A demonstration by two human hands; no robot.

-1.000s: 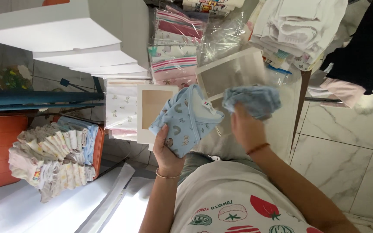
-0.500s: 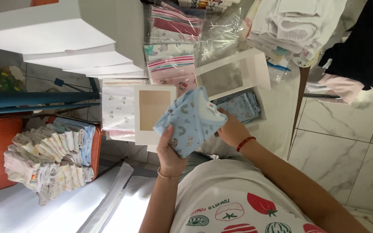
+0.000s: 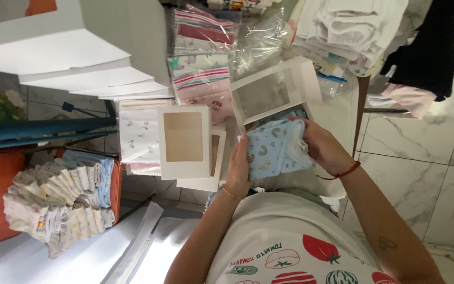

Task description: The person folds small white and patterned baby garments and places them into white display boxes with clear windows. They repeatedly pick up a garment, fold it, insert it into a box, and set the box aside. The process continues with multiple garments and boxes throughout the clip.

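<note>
Both hands held a light blue patterned baby garment (image 3: 275,149) between them, just above the person's lap. The left hand (image 3: 239,168) gripped its near edge, fingers curled over the cloth and thumb behind it. The right hand (image 3: 319,144) closed round the far side, its grip wrapped over the folded fabric, a red thread band (image 3: 342,172) at the wrist. The garment sat just in front of an open white box (image 3: 274,92) with a clear window lid, and more blue cloth (image 3: 285,114) showed inside that box, right behind the held piece.

To the left on the surface (image 3: 337,113) lay two flat white window lids (image 3: 185,142), one over the other, next to a folded white cloth with small prints (image 3: 138,138). Behind them stood a stack of striped garments in clear bags (image 3: 202,58). Loose clear wrap (image 3: 261,44) lay beside the stack, and folded white clothes (image 3: 353,26) were piled further right. A basket of rolled baby clothes (image 3: 53,202) stood well to the left, below flat white cartons (image 3: 53,55).
</note>
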